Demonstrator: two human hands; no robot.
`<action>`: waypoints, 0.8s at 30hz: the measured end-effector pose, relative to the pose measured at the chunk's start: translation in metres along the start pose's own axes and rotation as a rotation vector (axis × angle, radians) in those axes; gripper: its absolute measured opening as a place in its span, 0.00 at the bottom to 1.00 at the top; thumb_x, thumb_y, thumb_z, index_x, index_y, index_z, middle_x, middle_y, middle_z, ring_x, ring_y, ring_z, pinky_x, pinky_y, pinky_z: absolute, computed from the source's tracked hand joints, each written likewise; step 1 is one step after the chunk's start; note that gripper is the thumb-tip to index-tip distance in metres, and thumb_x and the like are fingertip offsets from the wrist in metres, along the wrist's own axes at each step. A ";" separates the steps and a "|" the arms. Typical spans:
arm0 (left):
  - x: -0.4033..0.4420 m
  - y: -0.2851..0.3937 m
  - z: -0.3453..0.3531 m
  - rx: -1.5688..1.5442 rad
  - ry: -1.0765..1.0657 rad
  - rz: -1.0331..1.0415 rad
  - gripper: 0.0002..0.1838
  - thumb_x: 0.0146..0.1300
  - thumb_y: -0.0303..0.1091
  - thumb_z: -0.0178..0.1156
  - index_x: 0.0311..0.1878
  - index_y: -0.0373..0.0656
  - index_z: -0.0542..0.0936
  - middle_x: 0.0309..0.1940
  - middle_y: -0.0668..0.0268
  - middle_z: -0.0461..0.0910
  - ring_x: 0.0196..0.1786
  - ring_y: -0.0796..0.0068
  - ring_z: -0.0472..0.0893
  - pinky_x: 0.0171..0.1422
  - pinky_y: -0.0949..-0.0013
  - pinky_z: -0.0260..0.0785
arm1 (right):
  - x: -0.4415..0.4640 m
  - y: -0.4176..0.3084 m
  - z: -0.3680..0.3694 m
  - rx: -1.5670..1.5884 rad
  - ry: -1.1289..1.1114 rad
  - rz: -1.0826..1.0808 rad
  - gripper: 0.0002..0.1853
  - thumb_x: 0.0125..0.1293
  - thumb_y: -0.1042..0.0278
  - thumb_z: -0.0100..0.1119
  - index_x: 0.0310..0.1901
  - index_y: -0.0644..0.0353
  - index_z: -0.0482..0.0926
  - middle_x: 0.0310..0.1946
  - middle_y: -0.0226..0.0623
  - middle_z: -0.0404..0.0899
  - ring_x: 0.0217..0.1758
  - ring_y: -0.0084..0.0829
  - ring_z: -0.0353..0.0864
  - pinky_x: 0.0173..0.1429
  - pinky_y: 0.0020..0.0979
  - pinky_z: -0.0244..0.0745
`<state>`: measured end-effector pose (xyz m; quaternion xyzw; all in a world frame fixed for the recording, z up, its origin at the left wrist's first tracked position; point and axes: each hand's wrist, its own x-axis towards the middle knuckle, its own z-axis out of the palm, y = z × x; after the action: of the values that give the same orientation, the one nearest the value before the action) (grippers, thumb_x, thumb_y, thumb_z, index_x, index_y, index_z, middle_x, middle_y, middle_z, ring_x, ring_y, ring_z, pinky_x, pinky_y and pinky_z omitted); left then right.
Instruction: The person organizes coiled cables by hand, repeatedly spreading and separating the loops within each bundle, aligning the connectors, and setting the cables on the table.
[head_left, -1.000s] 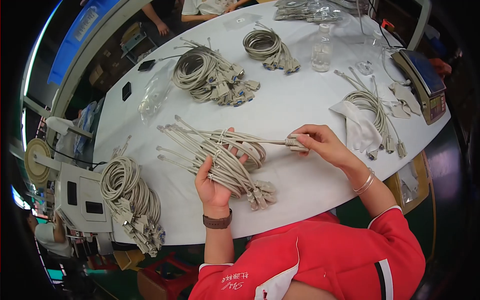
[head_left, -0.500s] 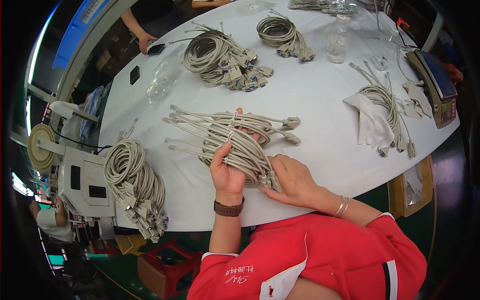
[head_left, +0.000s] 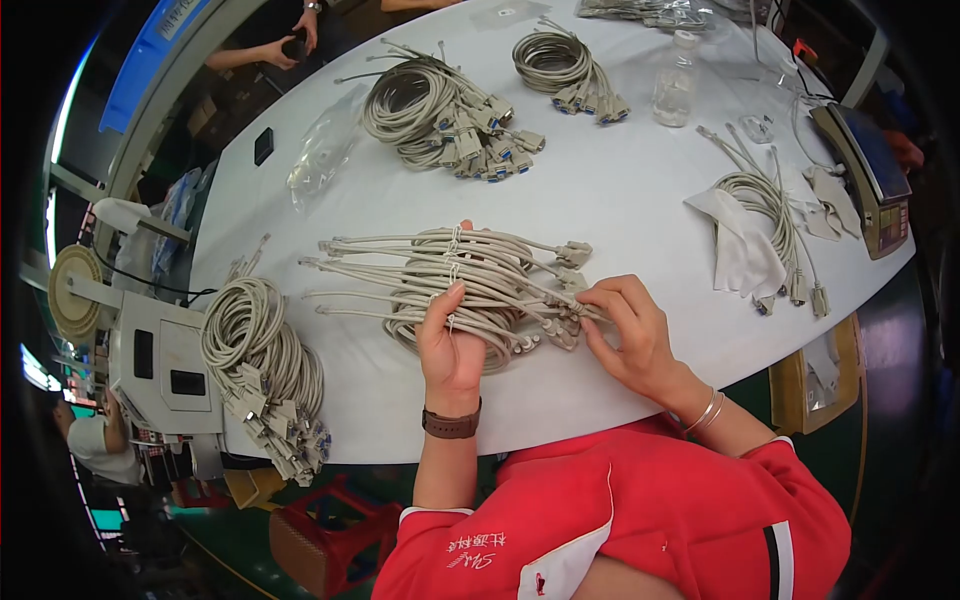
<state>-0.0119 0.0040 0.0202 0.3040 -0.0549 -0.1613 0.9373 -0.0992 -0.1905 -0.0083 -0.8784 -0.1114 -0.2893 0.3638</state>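
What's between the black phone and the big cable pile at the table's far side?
A clear plastic bag, flat on the white tabletop between the phone and the cable pile; head view.

Stretched left forearm nearly straight forward, closed left hand with thumb in front, fingers mostly hidden. Slanted right forearm inward from right side, held right hand near left, thumb and fingers bent toward each other.

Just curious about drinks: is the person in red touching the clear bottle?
No, the left hand and the right hand are both at the cable bundle, well away from the bottle.
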 end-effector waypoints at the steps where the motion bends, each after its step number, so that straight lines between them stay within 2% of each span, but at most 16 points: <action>1: 0.000 0.000 0.000 -0.008 0.002 0.002 0.35 0.60 0.21 0.46 0.73 0.36 0.51 0.73 0.56 0.55 0.72 0.56 0.60 0.76 0.51 0.56 | -0.002 -0.001 0.001 -0.005 0.015 -0.019 0.18 0.49 0.78 0.66 0.45 0.60 0.77 0.43 0.40 0.72 0.39 0.38 0.76 0.36 0.34 0.73; 4: 0.000 -0.002 0.000 -0.015 0.013 0.021 0.35 0.61 0.20 0.47 0.73 0.37 0.51 0.73 0.55 0.56 0.72 0.56 0.61 0.75 0.51 0.58 | -0.006 -0.016 0.005 -0.075 -0.017 -0.052 0.21 0.48 0.73 0.70 0.45 0.61 0.76 0.43 0.40 0.71 0.45 0.40 0.73 0.43 0.37 0.71; 5: 0.001 -0.003 0.001 -0.018 0.014 0.027 0.35 0.61 0.20 0.47 0.73 0.37 0.51 0.72 0.55 0.56 0.72 0.56 0.61 0.75 0.51 0.58 | -0.005 -0.023 0.007 -0.067 -0.083 -0.010 0.24 0.46 0.70 0.72 0.46 0.61 0.74 0.45 0.41 0.69 0.49 0.42 0.70 0.51 0.40 0.66; 9: -0.001 -0.009 0.003 -0.003 0.001 0.044 0.35 0.61 0.20 0.47 0.73 0.36 0.51 0.72 0.54 0.56 0.71 0.57 0.61 0.74 0.50 0.58 | 0.000 -0.021 0.023 -0.124 -0.113 0.076 0.24 0.46 0.71 0.71 0.46 0.62 0.73 0.44 0.42 0.68 0.51 0.43 0.69 0.56 0.41 0.61; 12: -0.002 -0.004 0.003 0.023 -0.022 0.031 0.35 0.61 0.20 0.47 0.73 0.36 0.50 0.73 0.54 0.55 0.72 0.57 0.61 0.75 0.50 0.58 | 0.006 -0.022 0.002 -0.184 -0.167 -0.032 0.24 0.47 0.76 0.68 0.49 0.62 0.72 0.44 0.41 0.69 0.48 0.40 0.72 0.52 0.39 0.67; 15: -0.004 0.001 0.003 0.051 -0.022 0.001 0.35 0.61 0.21 0.47 0.73 0.35 0.50 0.73 0.54 0.54 0.72 0.56 0.60 0.75 0.50 0.57 | 0.014 -0.026 -0.026 0.028 -0.217 0.044 0.24 0.50 0.79 0.64 0.52 0.61 0.72 0.44 0.41 0.70 0.41 0.37 0.76 0.44 0.37 0.73; 18: -0.002 0.001 0.000 0.034 -0.016 -0.010 0.34 0.61 0.21 0.48 0.72 0.37 0.52 0.72 0.54 0.56 0.71 0.55 0.61 0.74 0.50 0.58 | 0.030 -0.008 -0.031 0.154 -0.094 0.000 0.24 0.53 0.80 0.62 0.54 0.60 0.72 0.44 0.41 0.71 0.37 0.36 0.78 0.38 0.34 0.76; 22: -0.001 0.003 -0.001 -0.036 -0.004 -0.029 0.34 0.61 0.21 0.48 0.71 0.37 0.54 0.72 0.53 0.56 0.71 0.55 0.62 0.74 0.50 0.59 | 0.018 0.027 -0.005 0.140 -0.196 0.151 0.22 0.57 0.74 0.64 0.54 0.57 0.72 0.44 0.40 0.71 0.41 0.39 0.78 0.42 0.34 0.76; 24: -0.002 0.005 -0.002 -0.048 0.002 -0.034 0.35 0.61 0.21 0.47 0.72 0.37 0.52 0.73 0.53 0.55 0.72 0.54 0.60 0.74 0.48 0.57 | 0.016 0.022 -0.004 0.113 -0.166 0.106 0.20 0.58 0.73 0.64 0.54 0.57 0.74 0.45 0.39 0.72 0.41 0.38 0.78 0.44 0.34 0.75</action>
<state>-0.0119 0.0098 0.0215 0.2826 -0.0448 -0.1782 0.9415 -0.0786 -0.2095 -0.0092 -0.8821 -0.1104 -0.1892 0.4171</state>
